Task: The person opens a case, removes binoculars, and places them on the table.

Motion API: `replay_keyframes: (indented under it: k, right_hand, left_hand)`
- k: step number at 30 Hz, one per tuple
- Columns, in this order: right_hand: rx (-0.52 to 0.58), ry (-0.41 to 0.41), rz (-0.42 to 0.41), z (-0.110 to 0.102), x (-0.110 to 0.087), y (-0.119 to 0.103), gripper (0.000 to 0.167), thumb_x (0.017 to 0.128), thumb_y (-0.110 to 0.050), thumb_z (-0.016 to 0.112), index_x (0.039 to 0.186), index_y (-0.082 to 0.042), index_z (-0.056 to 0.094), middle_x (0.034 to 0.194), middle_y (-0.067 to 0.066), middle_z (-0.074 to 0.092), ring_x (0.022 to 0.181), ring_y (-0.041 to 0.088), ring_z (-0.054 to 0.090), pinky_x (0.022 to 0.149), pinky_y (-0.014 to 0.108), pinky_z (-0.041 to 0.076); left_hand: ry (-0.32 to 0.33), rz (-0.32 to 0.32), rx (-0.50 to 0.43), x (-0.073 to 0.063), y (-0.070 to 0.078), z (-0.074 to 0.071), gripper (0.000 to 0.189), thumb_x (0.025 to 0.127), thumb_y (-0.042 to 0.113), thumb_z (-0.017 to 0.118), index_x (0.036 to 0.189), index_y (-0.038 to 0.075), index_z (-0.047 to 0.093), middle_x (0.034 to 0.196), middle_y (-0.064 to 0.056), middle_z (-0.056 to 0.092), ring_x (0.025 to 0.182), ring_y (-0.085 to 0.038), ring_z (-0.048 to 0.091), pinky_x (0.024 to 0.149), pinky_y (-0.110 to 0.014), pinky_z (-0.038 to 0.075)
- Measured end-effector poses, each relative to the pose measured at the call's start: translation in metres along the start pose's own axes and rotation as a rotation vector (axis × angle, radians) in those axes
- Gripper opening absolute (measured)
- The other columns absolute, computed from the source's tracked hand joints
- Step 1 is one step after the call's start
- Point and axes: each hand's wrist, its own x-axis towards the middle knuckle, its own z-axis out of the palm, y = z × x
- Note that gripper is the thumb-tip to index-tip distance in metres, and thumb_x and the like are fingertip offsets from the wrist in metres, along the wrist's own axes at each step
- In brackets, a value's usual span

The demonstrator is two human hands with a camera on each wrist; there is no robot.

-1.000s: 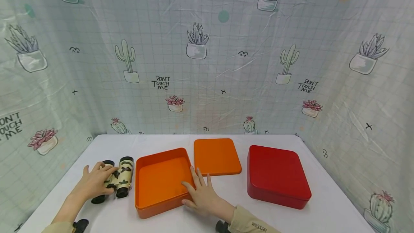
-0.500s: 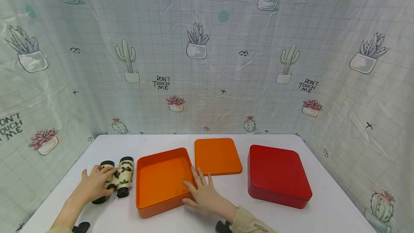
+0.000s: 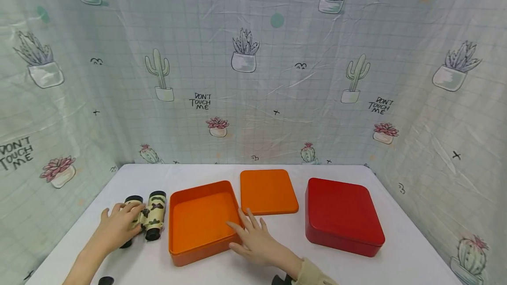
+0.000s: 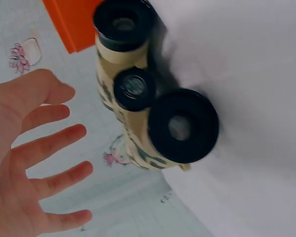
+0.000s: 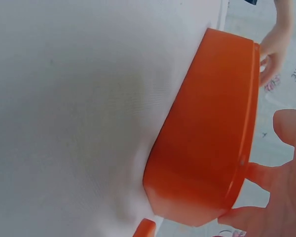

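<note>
Camouflage-patterned binoculars (image 3: 155, 214) with black ends lie on the left of the white table, beside an orange open box (image 3: 203, 219). My left hand (image 3: 116, 230) hovers over their left barrel and hides part of it. In the left wrist view its fingers (image 4: 54, 143) are spread, with a gap between them and the binoculars (image 4: 138, 123). At the box's right front corner, my right hand (image 3: 257, 241) has its fingers spread, the tips right by the rim. The right wrist view shows the outer wall of the box (image 5: 202, 128) with fingertips at its edge.
Behind and to the right of the box lies a flat orange lid (image 3: 269, 191). A red box (image 3: 342, 214), smooth side up, stands at the right of the table (image 3: 277, 272). A cactus-print curtain (image 3: 253, 91) encloses the back and sides.
My right hand has drawn slightly away to the right from the box's wall. The left hand has barely shifted over the binoculars, and the head view has turned a touch left.
</note>
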Motion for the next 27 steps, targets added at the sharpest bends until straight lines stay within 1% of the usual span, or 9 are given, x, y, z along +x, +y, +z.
replay_keyframes:
  k: [4,8,14,19,22,24,27]
  right_hand:
    - [0.023,-0.008,0.007,-0.003,-0.007,0.001,0.054,0.091,-0.050,0.035,0.140,-0.028,0.027,0.151,0.010,0.007,0.138,0.035,0.003,0.100,0.068,0.015]
    - [0.045,-0.021,0.023,-0.005,-0.012,0.002,0.054,0.091,-0.051,0.034,0.139,-0.029,0.027,0.152,0.006,0.008,0.139,0.033,0.003,0.100,0.068,0.014]
    - [0.037,-0.025,0.031,-0.005,-0.016,0.003,0.054,0.091,-0.052,0.033,0.139,-0.028,0.028,0.151,0.003,0.010,0.138,0.034,0.004,0.100,0.068,0.014]
    - [0.051,-0.030,0.035,-0.006,-0.023,0.007,0.054,0.091,-0.051,0.033,0.140,-0.028,0.027,0.151,0.003,0.011,0.138,0.034,0.004,0.100,0.067,0.014]
    - [0.067,-0.026,0.042,-0.007,-0.027,0.010,0.054,0.091,-0.050,0.033,0.140,-0.026,0.028,0.151,0.003,0.012,0.138,0.033,0.005,0.101,0.066,0.014]
    - [0.076,-0.020,0.053,-0.007,-0.030,0.013,0.055,0.091,-0.051,0.033,0.139,-0.026,0.029,0.151,0.003,0.014,0.138,0.032,0.007,0.102,0.065,0.015]
    - [0.073,-0.005,0.066,-0.008,-0.036,0.018,0.055,0.091,-0.051,0.032,0.139,-0.025,0.030,0.150,0.004,0.015,0.137,0.033,0.009,0.102,0.064,0.016]
  left_hand:
    - [0.056,0.013,-0.022,-0.004,0.012,-0.008,0.044,0.072,0.015,0.067,0.113,0.002,0.057,0.114,-0.020,0.056,0.101,-0.043,0.046,0.080,-0.071,0.026]
    - [0.097,0.035,-0.022,-0.007,0.024,-0.016,0.042,0.075,0.016,0.066,0.114,0.003,0.058,0.115,-0.019,0.056,0.102,-0.040,0.046,0.083,-0.068,0.029]
    - [0.162,0.077,-0.020,-0.010,0.037,-0.024,0.041,0.074,0.017,0.066,0.113,0.005,0.059,0.113,-0.017,0.058,0.102,-0.034,0.047,0.081,-0.064,0.033]
    - [0.216,0.126,-0.012,-0.012,0.049,-0.024,0.042,0.071,0.017,0.069,0.111,0.006,0.061,0.111,-0.014,0.058,0.101,-0.033,0.046,0.080,-0.062,0.036]
    - [0.267,0.175,-0.029,-0.013,0.057,-0.021,0.042,0.069,0.016,0.071,0.109,0.007,0.062,0.111,-0.013,0.059,0.099,-0.032,0.048,0.082,-0.059,0.037]
    - [0.314,0.214,-0.049,-0.013,0.063,-0.019,0.041,0.067,0.014,0.072,0.107,0.008,0.062,0.110,-0.011,0.060,0.098,-0.030,0.050,0.083,-0.055,0.038]
    - [0.335,0.262,-0.074,-0.013,0.074,-0.017,0.039,0.067,0.011,0.071,0.105,0.007,0.063,0.109,-0.009,0.061,0.098,-0.027,0.050,0.084,-0.051,0.040]
